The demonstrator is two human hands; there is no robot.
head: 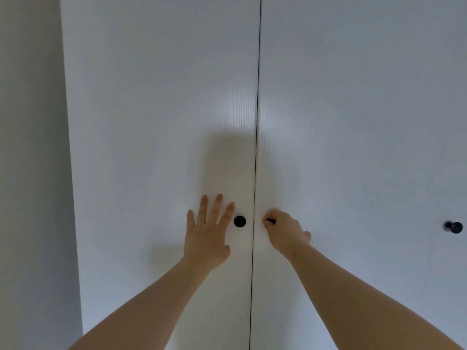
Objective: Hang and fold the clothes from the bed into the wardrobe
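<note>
Two white wardrobe doors fill the view, both closed, meeting at a thin dark seam down the middle. My left hand [208,231] lies flat with spread fingers on the left door [156,122], just left of its round black knob [239,221]. My right hand [284,229] grips the black knob [270,221] of the right door [353,122], fingers curled round it so only a sliver of the knob shows. No clothes and no bed are in view.
Another black knob [454,227] sticks out at the far right, on a further door panel. A plain white wall [30,173] runs along the left side of the wardrobe.
</note>
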